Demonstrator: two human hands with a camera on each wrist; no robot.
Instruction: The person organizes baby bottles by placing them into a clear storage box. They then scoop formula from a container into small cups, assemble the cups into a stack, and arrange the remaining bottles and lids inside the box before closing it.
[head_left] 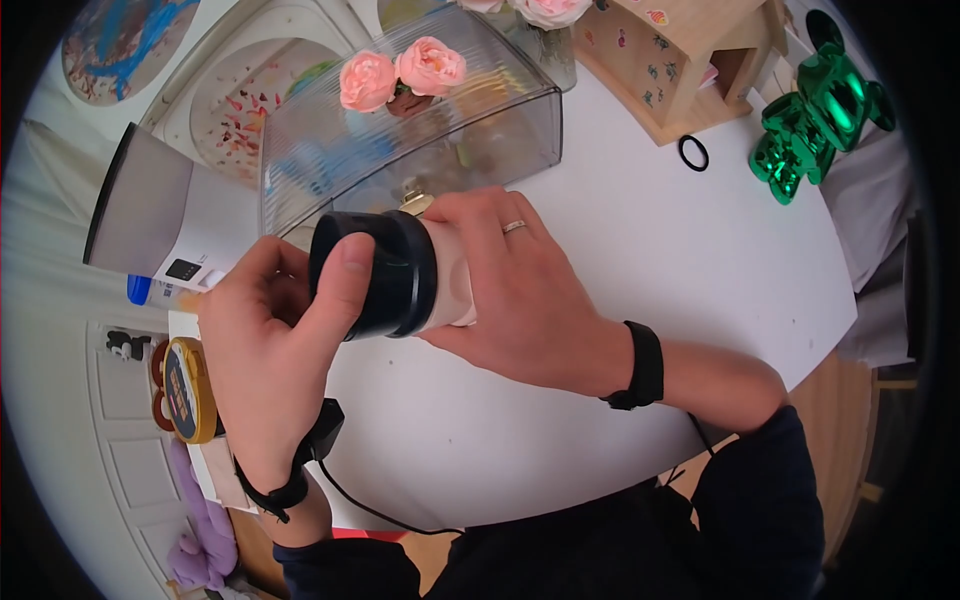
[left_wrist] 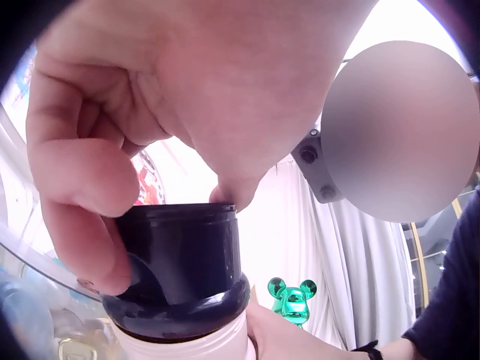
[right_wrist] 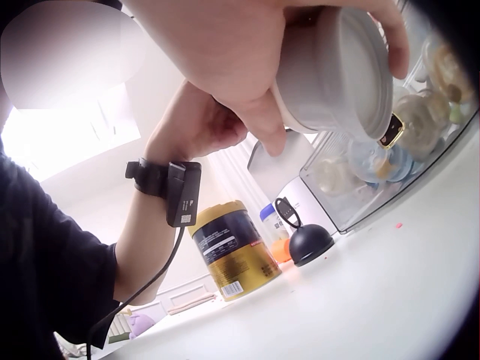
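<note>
Over the white table, both hands hold a pale pink cup [head_left: 453,278] with a dark navy top [head_left: 400,270], tilted on its side in the head view. My right hand [head_left: 535,295] wraps round the pink body, fingers on the far side and thumb on the near side. The left hand [head_left: 270,345] grips the navy top, with its thumb lying across it. In the left wrist view, curled fingers and the thumb meet the top's rim [left_wrist: 180,210] from opposite sides. The right wrist view shows the cup's pale round base [right_wrist: 365,79].
Behind the hands is a clear plastic box [head_left: 480,140] with a gold latch and pink flowers [head_left: 430,66] on it. A wooden house [head_left: 690,60], a black ring [head_left: 693,153] and a shiny green bear figure [head_left: 815,125] stand at right. Leftward are a gold can [right_wrist: 234,251] and a black dome with a loop [right_wrist: 311,246].
</note>
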